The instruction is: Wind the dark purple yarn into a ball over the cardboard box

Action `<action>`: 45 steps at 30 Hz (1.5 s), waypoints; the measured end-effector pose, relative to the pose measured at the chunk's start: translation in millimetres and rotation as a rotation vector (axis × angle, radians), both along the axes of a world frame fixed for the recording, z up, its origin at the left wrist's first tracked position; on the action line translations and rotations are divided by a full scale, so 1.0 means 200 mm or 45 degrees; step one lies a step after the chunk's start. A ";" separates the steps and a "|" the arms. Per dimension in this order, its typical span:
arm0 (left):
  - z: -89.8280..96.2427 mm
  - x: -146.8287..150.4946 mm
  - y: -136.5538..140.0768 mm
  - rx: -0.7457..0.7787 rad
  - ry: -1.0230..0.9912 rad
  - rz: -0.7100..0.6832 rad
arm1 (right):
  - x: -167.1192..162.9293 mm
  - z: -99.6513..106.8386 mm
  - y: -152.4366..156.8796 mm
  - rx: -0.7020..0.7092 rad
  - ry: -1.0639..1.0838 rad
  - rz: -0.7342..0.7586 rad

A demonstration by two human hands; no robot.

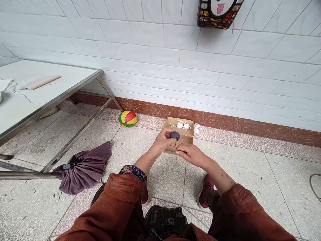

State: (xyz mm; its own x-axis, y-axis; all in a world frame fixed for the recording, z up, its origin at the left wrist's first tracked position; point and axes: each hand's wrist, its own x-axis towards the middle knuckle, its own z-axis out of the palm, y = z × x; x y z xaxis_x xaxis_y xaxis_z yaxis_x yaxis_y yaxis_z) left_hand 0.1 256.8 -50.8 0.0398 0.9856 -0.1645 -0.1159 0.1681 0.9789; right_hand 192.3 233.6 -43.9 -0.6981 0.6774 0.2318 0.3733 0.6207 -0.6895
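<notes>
A small dark grey-blue ball of yarn (175, 135) is held between the fingers of my left hand (162, 140). From it a short dark strand runs down to my right hand (191, 154), whose thumb and fingers are pinched on the yarn. Both hands are above a low open cardboard box (178, 119) on the floor and hide part of it. Inside the box lie two white balls of yarn (182, 125) with loose white thread. More white balls (197, 128) sit just outside its right side.
A white-topped table with a metal frame (85, 75) stands on the left, with a folded beige piece (42, 82) on top. A coloured ball (127, 118) rests by its leg. Purple pleated fabric (86, 169) lies on the floor. A patterned bin (217, 15) is against the tiled wall.
</notes>
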 end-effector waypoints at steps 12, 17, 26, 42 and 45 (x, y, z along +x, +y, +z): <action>0.09 0.06 -0.07 -0.065 -0.550 -0.405 | 0.07 -0.10 0.13 -0.098 0.195 -0.555; 0.05 0.04 0.01 -0.054 -0.552 -0.038 | 0.02 -0.12 0.04 -0.056 -0.038 -0.262; -0.01 0.03 -0.02 -0.019 0.061 -0.122 | 0.08 0.11 0.01 -0.118 0.349 -0.287; 0.05 0.03 -0.05 -0.090 -0.503 -0.228 | 0.02 -0.12 0.08 -0.183 0.114 -0.407; 0.02 0.00 -0.02 -0.064 -0.278 -0.054 | 0.00 -0.06 0.04 -0.170 0.095 -0.217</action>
State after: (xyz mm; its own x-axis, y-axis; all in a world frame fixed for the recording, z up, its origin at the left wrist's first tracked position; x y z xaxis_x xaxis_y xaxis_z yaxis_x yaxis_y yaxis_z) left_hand -0.5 252.1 -46.0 0.1211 0.9731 -0.1960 -0.3158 0.2250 0.9218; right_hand 191.6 241.8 -55.6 -0.5555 0.8120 0.1792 0.4097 0.4548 -0.7907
